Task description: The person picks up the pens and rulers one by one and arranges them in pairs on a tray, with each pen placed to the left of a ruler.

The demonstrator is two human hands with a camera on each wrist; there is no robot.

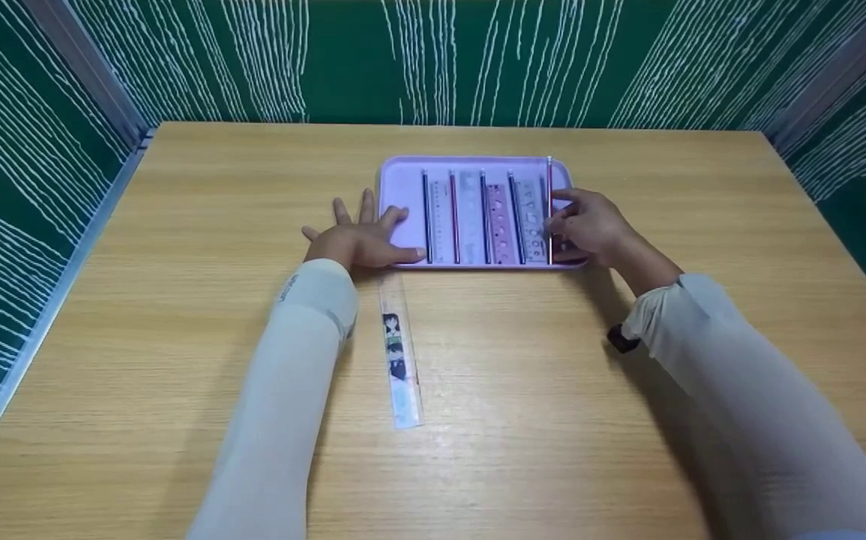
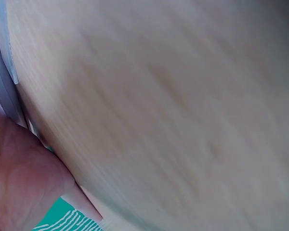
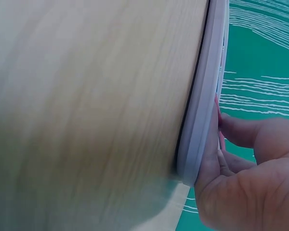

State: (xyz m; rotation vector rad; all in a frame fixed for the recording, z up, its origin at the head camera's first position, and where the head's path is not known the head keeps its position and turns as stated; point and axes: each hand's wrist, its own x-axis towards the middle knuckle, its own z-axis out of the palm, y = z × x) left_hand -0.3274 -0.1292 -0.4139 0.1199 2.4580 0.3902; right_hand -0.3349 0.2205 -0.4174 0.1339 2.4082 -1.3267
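A lilac tray (image 1: 403, 176) holds upright rows of pencils and rulers: dark pencils (image 1: 427, 217), a red pencil (image 1: 454, 217), clear rulers (image 1: 442, 225), a pink stencil ruler (image 1: 500, 225) and a greyish stencil ruler (image 1: 530, 217). My left hand (image 1: 361, 238) lies with fingers spread at the tray's left edge, its thumb near the first dark pencil. At the right end, my right hand (image 1: 594, 225) pinches another red pencil (image 1: 549, 176) over the tray. In the right wrist view, thumb and fingers meet at the red pencil (image 3: 222, 139) beside the tray's side (image 3: 202, 106).
A clear ruler with cartoon figures (image 1: 397, 367) lies on the wooden table (image 1: 515, 375) in front of the tray, right of the left forearm. Green panels with white lines (image 1: 350, 67) stand behind and beside the table.
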